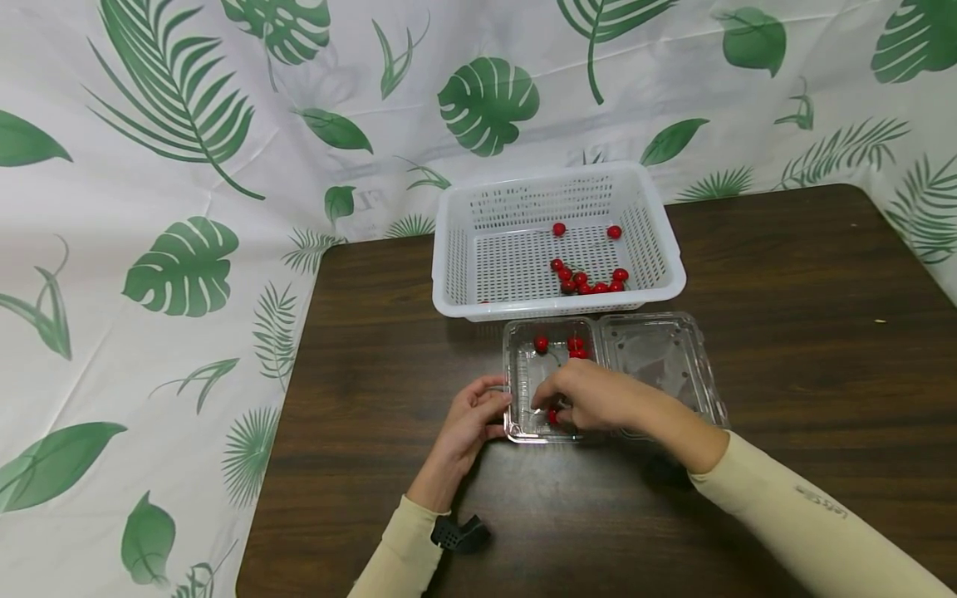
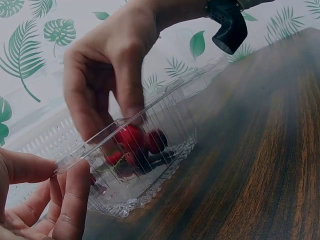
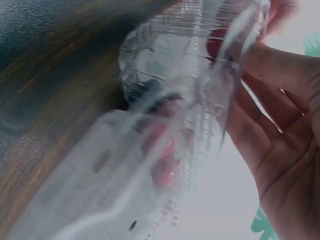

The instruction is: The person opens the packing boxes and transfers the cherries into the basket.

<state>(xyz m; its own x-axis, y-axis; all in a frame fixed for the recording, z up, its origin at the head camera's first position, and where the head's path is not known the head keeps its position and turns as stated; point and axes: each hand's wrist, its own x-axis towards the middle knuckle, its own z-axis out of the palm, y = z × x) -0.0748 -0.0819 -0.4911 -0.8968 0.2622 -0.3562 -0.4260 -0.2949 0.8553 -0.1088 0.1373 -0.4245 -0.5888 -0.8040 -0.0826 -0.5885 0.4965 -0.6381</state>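
Note:
A clear plastic clamshell box (image 1: 511, 357) lies unfolded on the table, its lid (image 1: 652, 359) spread out to the right. My left hand (image 1: 465, 419) pinches the box's left rim between thumb and fingers, as the left wrist view shows closely. My right hand (image 1: 594, 394) reaches down into the box, and its thumb and fingers pinch a red cherry (image 1: 553, 415) low in the near part. Beyond it, a cherry (image 1: 542, 343) with a stem sits at the far left of the box, and others (image 1: 575, 342) are at the far right. The right wrist view is blurred by the lid.
A white perforated basket (image 1: 443, 257) stands directly behind the box, with several cherries (image 1: 580, 279) mostly gathered at its near right. Dark wood table (image 1: 374, 349) surrounds both. A white leaf-printed cloth (image 1: 284, 149) hangs behind and to the left.

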